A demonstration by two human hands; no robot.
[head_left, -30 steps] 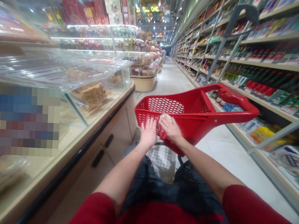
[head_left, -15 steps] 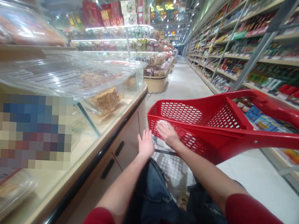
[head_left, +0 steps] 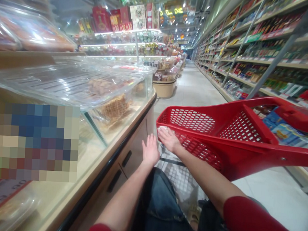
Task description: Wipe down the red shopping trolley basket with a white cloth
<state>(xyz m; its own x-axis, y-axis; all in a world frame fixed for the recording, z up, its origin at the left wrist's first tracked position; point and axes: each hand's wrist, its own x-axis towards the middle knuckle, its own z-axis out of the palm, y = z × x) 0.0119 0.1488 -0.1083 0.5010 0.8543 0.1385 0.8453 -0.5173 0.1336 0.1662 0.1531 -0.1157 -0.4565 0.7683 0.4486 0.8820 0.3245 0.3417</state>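
A red plastic shopping basket (head_left: 219, 146) with a long red handle (head_left: 286, 108) tilts in front of me over the aisle floor. My right hand (head_left: 168, 138) presses a small white cloth (head_left: 164, 129) against the basket's near rim, fingers closed over it. Just to its left my left hand (head_left: 150, 151) hangs flat with fingers stretched out, holding nothing and just below the basket's corner. Below the hands I see my blue jeans (head_left: 162, 205) and a white mesh surface (head_left: 178, 173).
A glass-topped food counter (head_left: 109, 127) with a dark edge and cabinet doors runs along my left. Stocked shelves (head_left: 262, 66) line the right side. The tiled aisle (head_left: 194, 86) stretches ahead, with a round display stand (head_left: 166, 85) further on.
The basket swung right and nearer to me. My left hand came off the basket wall and now hovers beside it. My right hand stayed on the rim with the cloth.
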